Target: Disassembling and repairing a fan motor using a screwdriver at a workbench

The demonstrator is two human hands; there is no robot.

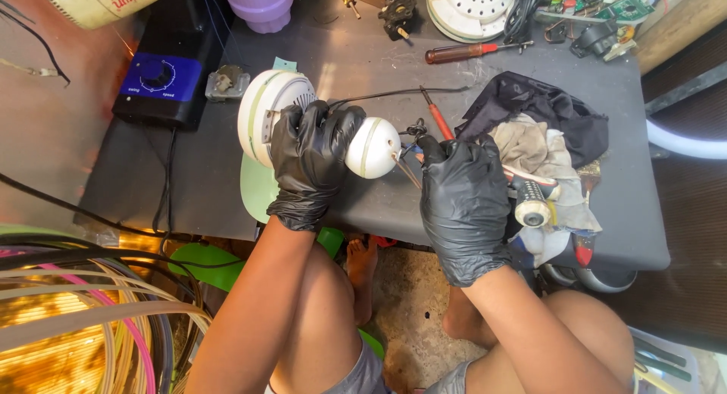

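Left hand (313,161) clamped round white fan motor housing (303,125) above grey surface (363,61); right hand (463,197) pinched on red-handled tool (438,120) just beside it. Rag pile (541,137), screwdriver (469,52), blue-faced speed controller (163,76) nearby.

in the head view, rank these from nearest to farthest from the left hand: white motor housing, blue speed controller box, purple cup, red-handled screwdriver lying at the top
1. white motor housing, held in the left hand
2. blue speed controller box, up and to the left
3. purple cup, at the table's top edge
4. red-handled screwdriver, upper right; nearly level with the cup, so the last two are close
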